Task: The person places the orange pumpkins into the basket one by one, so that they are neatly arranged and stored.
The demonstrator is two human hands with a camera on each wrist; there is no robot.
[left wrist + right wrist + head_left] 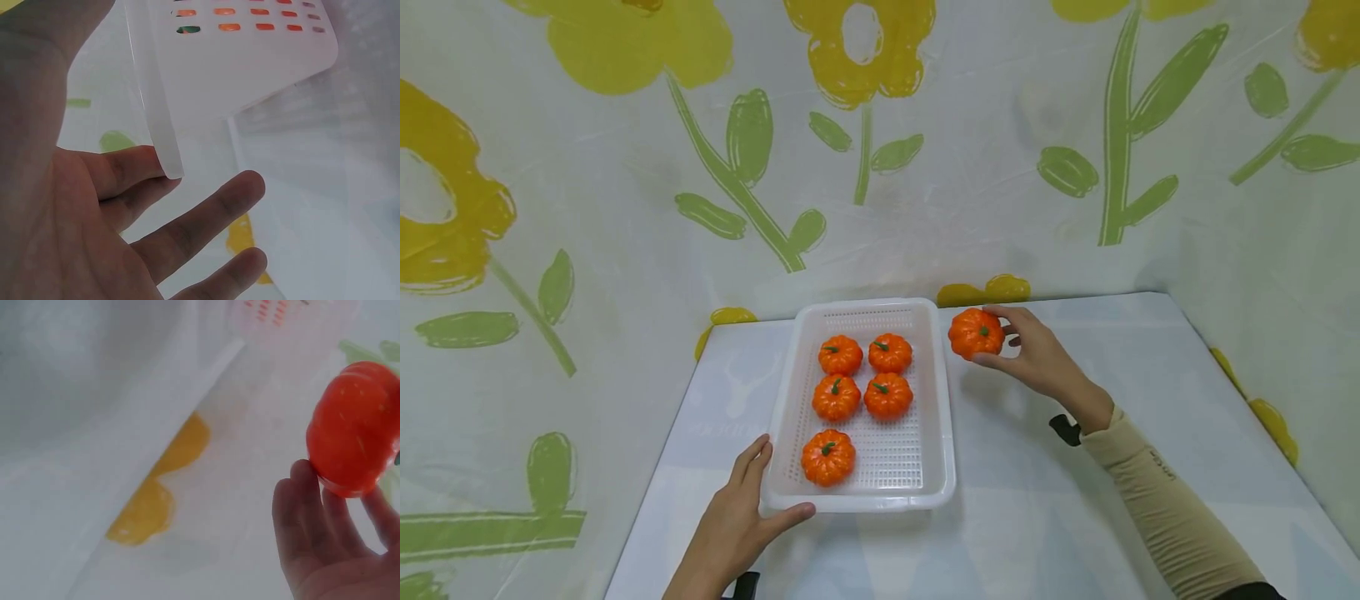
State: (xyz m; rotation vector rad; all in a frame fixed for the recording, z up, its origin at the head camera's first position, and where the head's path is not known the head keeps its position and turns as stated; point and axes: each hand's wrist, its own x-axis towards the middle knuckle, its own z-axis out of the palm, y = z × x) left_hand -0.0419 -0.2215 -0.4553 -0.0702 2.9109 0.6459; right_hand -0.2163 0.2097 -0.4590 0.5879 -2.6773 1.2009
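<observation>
My right hand (pixel 1033 348) holds a small orange pumpkin (pixel 976 333) with a green stem, between thumb and fingers, raised just right of the basket's far corner. In the right wrist view the pumpkin (pixel 355 428) sits against the fingertips. A white plastic basket (pixel 946 417) with perforated floor and walls stands on the table. Several like pumpkins (pixel 828 457) lie inside it, paired toward the back, with a single one near the front left. My left hand (pixel 737 518) rests at the basket's near left corner, fingers spread. The left wrist view shows fingertips (pixel 156 161) at the basket's rim (pixel 164 144).
The white table (pixel 1045 500) extends to both sides of the basket and in front of it. Behind the table hangs a pale cloth (pixel 970 208) printed with yellow flowers and green leaves, close to the table's back edge.
</observation>
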